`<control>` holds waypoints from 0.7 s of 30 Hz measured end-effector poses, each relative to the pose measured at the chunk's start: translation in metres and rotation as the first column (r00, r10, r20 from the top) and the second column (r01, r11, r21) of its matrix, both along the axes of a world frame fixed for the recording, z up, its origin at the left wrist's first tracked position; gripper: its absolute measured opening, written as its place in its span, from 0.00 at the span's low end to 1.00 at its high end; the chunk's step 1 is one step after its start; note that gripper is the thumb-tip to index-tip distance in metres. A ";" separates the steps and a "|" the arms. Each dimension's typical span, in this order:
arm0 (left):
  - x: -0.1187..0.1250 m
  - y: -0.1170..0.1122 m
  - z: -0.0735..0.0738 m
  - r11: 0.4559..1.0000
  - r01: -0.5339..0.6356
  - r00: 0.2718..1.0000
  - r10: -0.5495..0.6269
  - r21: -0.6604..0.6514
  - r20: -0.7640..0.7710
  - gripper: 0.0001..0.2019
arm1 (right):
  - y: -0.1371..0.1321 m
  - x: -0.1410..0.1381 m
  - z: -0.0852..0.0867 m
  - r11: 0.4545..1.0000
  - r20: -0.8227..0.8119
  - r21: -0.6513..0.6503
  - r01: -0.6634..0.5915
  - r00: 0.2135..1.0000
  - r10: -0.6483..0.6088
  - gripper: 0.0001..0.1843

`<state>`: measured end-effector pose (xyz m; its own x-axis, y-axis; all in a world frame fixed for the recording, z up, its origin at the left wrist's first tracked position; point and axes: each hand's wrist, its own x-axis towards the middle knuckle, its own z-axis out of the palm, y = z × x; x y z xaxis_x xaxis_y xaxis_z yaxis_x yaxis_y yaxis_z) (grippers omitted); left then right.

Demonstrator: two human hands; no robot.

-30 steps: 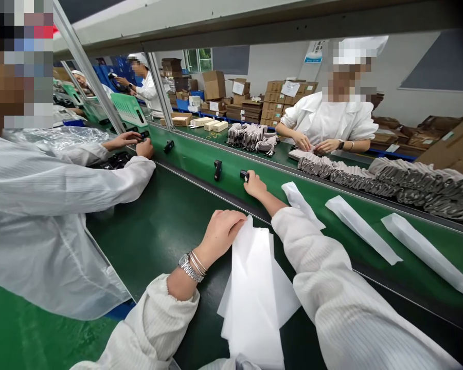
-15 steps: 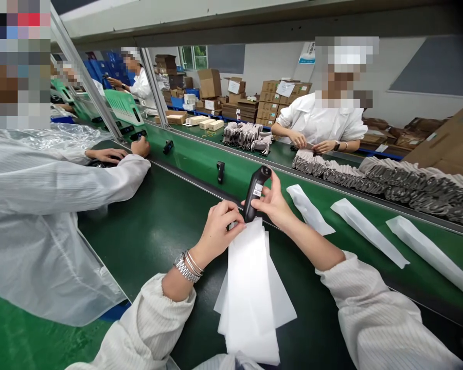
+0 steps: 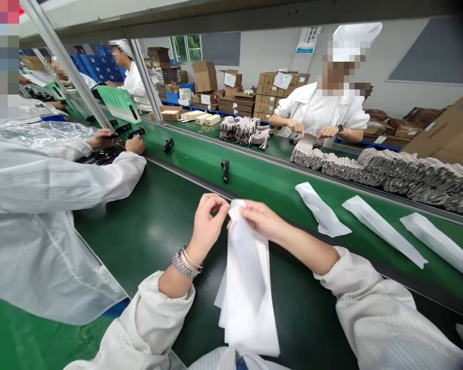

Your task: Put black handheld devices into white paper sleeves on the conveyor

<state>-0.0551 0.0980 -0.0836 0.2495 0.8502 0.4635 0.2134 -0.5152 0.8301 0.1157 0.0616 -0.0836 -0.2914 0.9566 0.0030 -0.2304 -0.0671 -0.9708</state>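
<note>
My right hand (image 3: 260,218) is closed on the upper end of a thin white bag (image 3: 249,267), fingers gripping it near the top. Beside it, my left hand (image 3: 211,218) pinches at the left edge of the same end. The top bag looks raised and wrinkled below my hands. Beneath it, more flat white bags (image 3: 231,321) lie in a loose stack on the dark green worktable (image 3: 158,221). The black handheld device is out of sight; whether it is inside the bag I cannot see directly.
Several filled white bags (image 3: 386,231) lie along the green conveyor belt (image 3: 278,192) to the right. Black devices (image 3: 225,170) stand on it ahead. A co-worker's sleeve (image 3: 100,180) reaches in at left. Bundled grey straps (image 3: 370,169) are piled across the line, before another person (image 3: 324,110).
The black device, held upright in my right hand before, has gone from view. My right hand has moved down and left onto the top bag. The bags on the belt have shifted right.
</note>
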 end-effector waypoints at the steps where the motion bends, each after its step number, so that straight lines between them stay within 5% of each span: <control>1: -0.001 0.003 -0.002 0.999 0.026 0.998 -0.027 -0.023 -0.049 0.08 | 0.007 0.009 0.005 0.992 -0.008 0.014 0.124 0.992 -0.124 0.26; 3: -0.003 0.006 -0.006 0.996 0.058 0.980 -0.069 -0.065 -0.186 0.08 | 0.028 0.036 0.013 0.921 0.086 0.114 0.373 0.920 -0.383 0.23; 5: -0.005 0.006 -0.009 0.991 0.081 0.937 -0.112 -0.106 -0.331 0.09 | 0.055 0.071 0.017 0.802 0.305 0.306 0.513 0.745 -0.593 0.17; 7: -0.005 0.005 -0.011 0.986 0.108 0.892 -0.152 -0.126 -0.425 0.10 | 0.082 0.099 0.015 0.727 0.599 0.501 0.469 0.418 -0.682 0.14; 9: -0.003 0.002 -0.012 0.985 0.135 0.863 -0.169 -0.104 -0.476 0.06 | 0.105 0.109 0.008 0.743 0.763 0.584 0.328 0.090 -0.640 0.11; 11: 0.001 -0.001 -0.012 0.989 0.147 0.841 -0.143 -0.034 -0.522 0.07 | 0.124 0.098 -0.001 0.794 0.817 0.570 0.212 -0.037 -0.576 0.14; 16: 0.006 -0.001 -0.015 0.982 0.122 0.795 -0.011 0.142 -0.606 0.14 | 0.166 0.040 -0.022 0.919 0.904 0.332 0.212 0.206 -0.374 0.26; 21: 0.005 -0.003 -0.014 0.975 0.195 0.834 -0.107 0.107 -0.541 0.09 | 0.184 0.037 -0.035 0.889 0.854 0.230 0.397 0.355 -0.379 0.25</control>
<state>-0.0498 0.0954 -0.0980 0.6127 0.7121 0.3428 0.5061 -0.6867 0.5218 0.1528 0.2452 -0.1182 0.2733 0.9615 -0.0279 0.7131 -0.2220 -0.6649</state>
